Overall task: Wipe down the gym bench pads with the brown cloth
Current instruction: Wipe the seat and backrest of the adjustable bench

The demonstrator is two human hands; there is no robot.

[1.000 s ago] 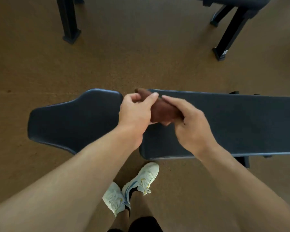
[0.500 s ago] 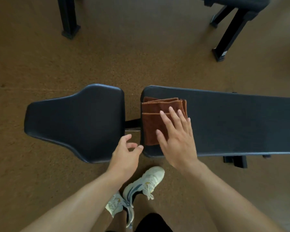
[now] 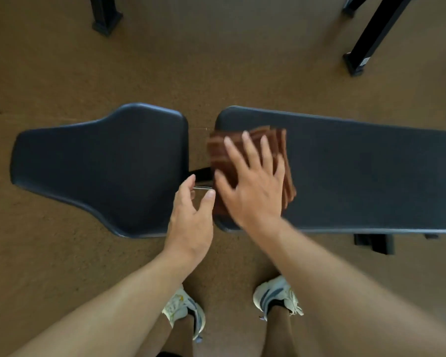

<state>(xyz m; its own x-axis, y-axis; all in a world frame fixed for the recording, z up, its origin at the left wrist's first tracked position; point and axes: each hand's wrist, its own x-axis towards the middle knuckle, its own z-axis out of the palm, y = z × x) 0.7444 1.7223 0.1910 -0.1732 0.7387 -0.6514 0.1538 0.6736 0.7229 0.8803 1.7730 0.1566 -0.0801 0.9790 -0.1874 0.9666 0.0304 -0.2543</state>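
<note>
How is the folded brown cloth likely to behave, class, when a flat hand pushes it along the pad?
The folded brown cloth probably glides readily; the long black bench pad looks smooth. Its fanned layers suggest it is floppy and may shear or unfold under the flat right hand.

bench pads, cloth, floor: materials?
Bench pads: likely vinyl or faux leather over padding; smooth dark surface, soft sheen, rolled edges.
Brown cloth: soft woven or microfibre fabric by its look; matte, folded in layers, blurred under the right hand.
Floor: speckled brown, matte; cork or rubber, cannot tell.
</note>
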